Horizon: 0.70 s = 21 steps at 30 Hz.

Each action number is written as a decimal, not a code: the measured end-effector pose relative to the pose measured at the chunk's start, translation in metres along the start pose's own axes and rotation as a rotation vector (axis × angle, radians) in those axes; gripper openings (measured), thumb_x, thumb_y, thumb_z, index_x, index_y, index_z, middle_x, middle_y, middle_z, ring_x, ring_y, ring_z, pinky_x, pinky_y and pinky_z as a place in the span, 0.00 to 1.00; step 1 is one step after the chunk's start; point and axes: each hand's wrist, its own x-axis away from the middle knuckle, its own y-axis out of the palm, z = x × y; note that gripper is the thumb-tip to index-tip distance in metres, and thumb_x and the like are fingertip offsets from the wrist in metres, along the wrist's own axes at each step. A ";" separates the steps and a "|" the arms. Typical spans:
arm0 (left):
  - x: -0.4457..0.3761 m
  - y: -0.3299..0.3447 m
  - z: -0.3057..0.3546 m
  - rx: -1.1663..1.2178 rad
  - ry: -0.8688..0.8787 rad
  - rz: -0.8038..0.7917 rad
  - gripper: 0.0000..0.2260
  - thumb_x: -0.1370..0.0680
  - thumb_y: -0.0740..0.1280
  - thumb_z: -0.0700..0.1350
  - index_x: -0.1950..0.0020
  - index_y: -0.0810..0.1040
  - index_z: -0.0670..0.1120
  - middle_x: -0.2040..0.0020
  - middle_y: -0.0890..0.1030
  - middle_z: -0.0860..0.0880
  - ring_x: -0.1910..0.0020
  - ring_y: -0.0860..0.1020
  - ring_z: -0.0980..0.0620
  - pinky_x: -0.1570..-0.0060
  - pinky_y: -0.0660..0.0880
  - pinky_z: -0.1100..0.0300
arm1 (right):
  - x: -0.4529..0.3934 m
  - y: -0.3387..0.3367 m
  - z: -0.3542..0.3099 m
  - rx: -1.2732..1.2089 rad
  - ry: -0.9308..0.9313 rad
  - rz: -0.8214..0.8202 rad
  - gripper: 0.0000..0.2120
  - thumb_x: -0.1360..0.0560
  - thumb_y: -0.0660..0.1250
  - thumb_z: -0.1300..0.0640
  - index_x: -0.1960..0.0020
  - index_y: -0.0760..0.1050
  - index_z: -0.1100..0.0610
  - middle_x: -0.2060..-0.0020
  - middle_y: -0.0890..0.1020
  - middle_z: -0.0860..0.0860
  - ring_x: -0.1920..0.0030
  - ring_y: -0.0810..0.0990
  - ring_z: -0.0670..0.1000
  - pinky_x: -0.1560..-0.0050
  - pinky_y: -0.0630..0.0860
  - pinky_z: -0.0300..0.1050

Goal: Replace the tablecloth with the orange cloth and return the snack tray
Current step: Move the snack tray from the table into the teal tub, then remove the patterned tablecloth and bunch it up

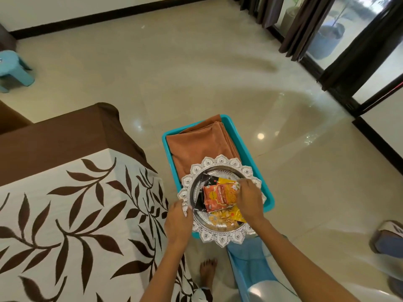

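Note:
An ornate silver snack tray [220,237] with several snack packets [219,198] sits over the near end of a turquoise plastic bin [246,147] on the floor. A folded orange cloth [196,144] lies in the bin, partly under the tray. My left hand [178,223] grips the tray's left rim. My right hand [248,199] holds the right rim, its fingers over the packets. At left a table wears a white cloth with a brown leaf print [65,214] and a brown border.
A turquoise stool [13,68] stands far left on the glossy tiled floor. Dark curtains [305,25] and glass doors line the right side. My bare foot [208,271] and blue garment [250,262] are below the tray. A shoe [388,238] lies at right.

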 end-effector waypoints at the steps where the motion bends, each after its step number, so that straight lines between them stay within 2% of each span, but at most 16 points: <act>1: 0.006 -0.007 0.002 0.001 0.020 0.026 0.09 0.21 0.63 0.45 0.42 0.76 0.46 0.46 0.78 0.48 0.50 0.75 0.55 0.55 0.72 0.61 | 0.010 -0.003 -0.012 -0.008 -0.043 0.002 0.17 0.25 0.59 0.68 0.37 0.73 0.61 0.40 0.77 0.58 0.40 0.74 0.57 0.37 0.69 0.52; 2: 0.014 -0.015 0.005 0.007 0.048 0.057 0.10 0.21 0.64 0.45 0.42 0.77 0.45 0.45 0.78 0.48 0.49 0.75 0.55 0.54 0.70 0.62 | 0.020 -0.005 -0.024 -0.021 -0.096 0.003 0.17 0.25 0.59 0.69 0.38 0.74 0.61 0.42 0.78 0.58 0.41 0.75 0.57 0.39 0.70 0.52; 5: 0.048 -0.048 0.009 -0.038 0.167 0.190 0.11 0.23 0.67 0.43 0.42 0.77 0.42 0.44 0.79 0.44 0.45 0.78 0.46 0.52 0.69 0.60 | 0.060 -0.013 -0.065 -0.059 -0.294 -0.015 0.16 0.25 0.60 0.67 0.39 0.75 0.60 0.44 0.79 0.56 0.41 0.75 0.57 0.37 0.69 0.51; 7: 0.076 -0.073 -0.001 -0.061 0.140 0.231 0.15 0.22 0.66 0.44 0.37 0.75 0.42 0.37 0.77 0.42 0.38 0.75 0.44 0.43 0.71 0.55 | 0.092 -0.014 -0.090 -0.143 -0.392 -0.041 0.14 0.26 0.61 0.67 0.42 0.76 0.61 0.46 0.80 0.57 0.44 0.76 0.58 0.41 0.71 0.51; 8: 0.091 -0.084 -0.011 -0.064 0.108 0.234 0.17 0.22 0.65 0.44 0.34 0.74 0.42 0.34 0.75 0.43 0.35 0.72 0.44 0.38 0.69 0.53 | 0.109 -0.013 -0.101 -0.186 -0.434 -0.056 0.13 0.27 0.62 0.68 0.43 0.76 0.62 0.48 0.80 0.58 0.47 0.77 0.59 0.45 0.73 0.51; 10: 0.126 -0.104 -0.038 -0.102 0.076 0.266 0.20 0.23 0.66 0.43 0.32 0.72 0.41 0.32 0.73 0.42 0.32 0.70 0.44 0.33 0.66 0.52 | 0.146 -0.007 -0.122 -0.233 -0.529 -0.083 0.12 0.27 0.63 0.68 0.45 0.77 0.62 0.49 0.80 0.59 0.50 0.78 0.59 0.48 0.75 0.52; 13: 0.188 -0.125 -0.088 -0.211 0.053 0.304 0.21 0.24 0.69 0.42 0.33 0.72 0.39 0.32 0.73 0.39 0.33 0.71 0.41 0.33 0.66 0.49 | 0.203 0.012 -0.141 -0.277 -0.652 -0.158 0.13 0.26 0.63 0.66 0.43 0.76 0.61 0.47 0.80 0.56 0.47 0.78 0.55 0.45 0.75 0.48; 15: 0.230 -0.131 -0.120 -0.266 0.032 0.306 0.21 0.23 0.66 0.45 0.31 0.71 0.39 0.31 0.71 0.38 0.33 0.71 0.39 0.34 0.67 0.45 | 0.240 0.029 -0.143 -0.256 -0.743 -0.216 0.13 0.25 0.63 0.62 0.41 0.76 0.59 0.43 0.78 0.55 0.43 0.77 0.53 0.40 0.72 0.44; 17: 0.268 -0.137 -0.152 -0.296 -0.002 0.253 0.26 0.21 0.57 0.55 0.27 0.66 0.43 0.27 0.65 0.39 0.28 0.65 0.40 0.31 0.62 0.46 | 0.275 0.046 -0.142 -0.202 -0.821 -0.304 0.15 0.23 0.63 0.60 0.37 0.74 0.58 0.38 0.76 0.54 0.37 0.74 0.52 0.35 0.68 0.43; 19: 0.297 -0.135 -0.183 -0.348 -0.018 0.144 0.33 0.23 0.48 0.65 0.23 0.51 0.50 0.22 0.50 0.45 0.23 0.49 0.46 0.27 0.49 0.49 | 0.301 0.061 -0.138 -0.124 -0.900 -0.394 0.17 0.22 0.62 0.56 0.35 0.73 0.57 0.33 0.72 0.53 0.32 0.70 0.52 0.31 0.62 0.42; 21: 0.315 -0.132 -0.206 -0.390 0.025 0.040 0.36 0.25 0.45 0.71 0.23 0.41 0.54 0.23 0.37 0.49 0.24 0.36 0.51 0.26 0.38 0.52 | 0.320 0.071 -0.131 -0.018 -0.957 -0.429 0.19 0.22 0.61 0.52 0.32 0.70 0.55 0.29 0.68 0.52 0.28 0.65 0.51 0.28 0.55 0.43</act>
